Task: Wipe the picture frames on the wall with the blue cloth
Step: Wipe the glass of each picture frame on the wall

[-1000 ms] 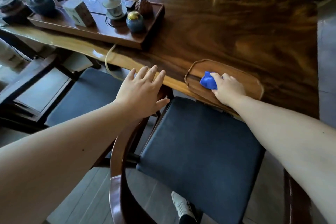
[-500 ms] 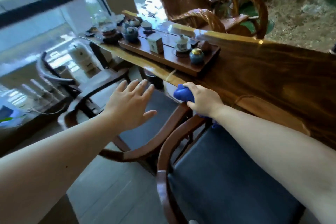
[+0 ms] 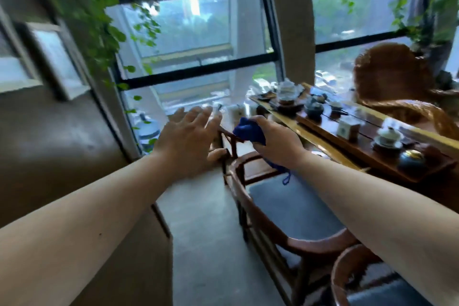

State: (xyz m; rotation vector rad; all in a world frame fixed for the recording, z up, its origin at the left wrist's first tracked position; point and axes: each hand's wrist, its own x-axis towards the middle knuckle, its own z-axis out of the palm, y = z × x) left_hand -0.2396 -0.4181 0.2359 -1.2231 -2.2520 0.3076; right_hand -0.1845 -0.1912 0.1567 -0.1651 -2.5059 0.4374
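My right hand (image 3: 278,141) is closed around the bunched blue cloth (image 3: 248,131), holding it in the air above a chair seat. A loose thread of the cloth dangles below my wrist. My left hand (image 3: 186,136) floats beside it with flat, spread fingers and nothing in it. Two picture frames hang on the brown wall at the left: a dark-edged frame (image 3: 57,62) and a paler frame (image 3: 15,67) cut off by the image edge. Both hands are well to the right of the frames and below them.
A wooden armchair (image 3: 285,208) with a dark cushion stands below my right arm. Behind it runs a long wooden table (image 3: 308,141) carrying a tea tray (image 3: 367,146) with cups and pots. Large windows and hanging vines (image 3: 89,12) fill the back. A wicker chair (image 3: 392,74) stands far right.
My view has swung up and left from the table to the window and wall. My right hand lifted the blue cloth off the table's wooden tray and carried it left; my left hand stayed spread.
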